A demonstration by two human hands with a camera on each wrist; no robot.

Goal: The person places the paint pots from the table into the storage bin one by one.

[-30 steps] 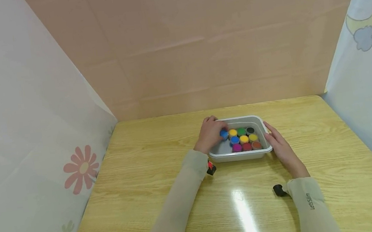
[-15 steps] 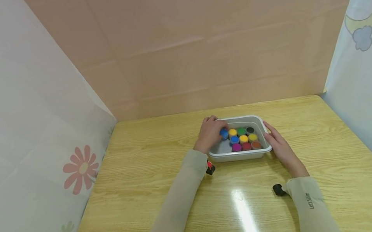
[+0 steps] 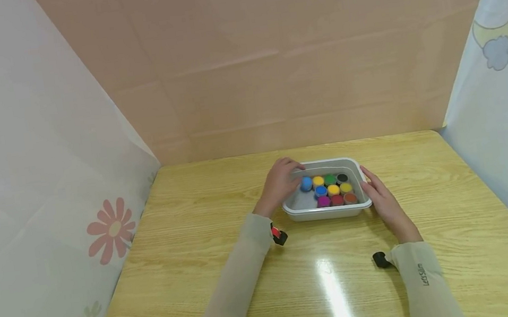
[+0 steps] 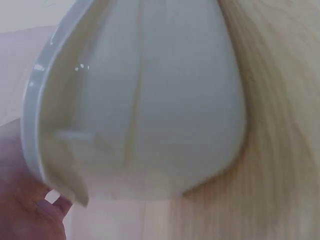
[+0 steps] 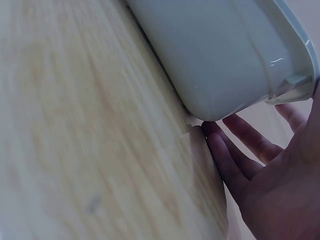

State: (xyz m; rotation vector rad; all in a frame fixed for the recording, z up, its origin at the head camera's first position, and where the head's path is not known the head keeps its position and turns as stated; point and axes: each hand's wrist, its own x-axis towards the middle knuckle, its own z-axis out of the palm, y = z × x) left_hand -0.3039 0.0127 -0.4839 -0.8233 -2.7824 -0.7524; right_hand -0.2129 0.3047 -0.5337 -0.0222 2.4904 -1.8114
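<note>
A white plastic tray (image 3: pixel 331 161) sits on the wooden table and holds several small paint pots with coloured lids. A blue-lidded pot (image 3: pixel 306 184) stands at the back left of the group, beside a yellow one (image 3: pixel 318 180). My left hand (image 3: pixel 284 178) hovers at the tray's left rim, fingers loosely curled and holding nothing, just left of the blue pot. My right hand (image 3: pixel 374 188) lies with straight fingers against the tray's right wall. The left wrist view shows the tray's outer wall (image 4: pixel 150 100). The right wrist view shows the tray's corner (image 5: pixel 225 55) and my fingers (image 5: pixel 240 150).
The wooden table (image 3: pixel 230 269) is walled in by a pink board at the back and printed white curtains (image 3: pixel 39 208) at left and right. Bare tabletop (image 5: pixel 75 125) lies around the tray.
My left hand has let go of the blue pot and drawn back to the left; the pot stays in the tray. The right hand has not moved.
</note>
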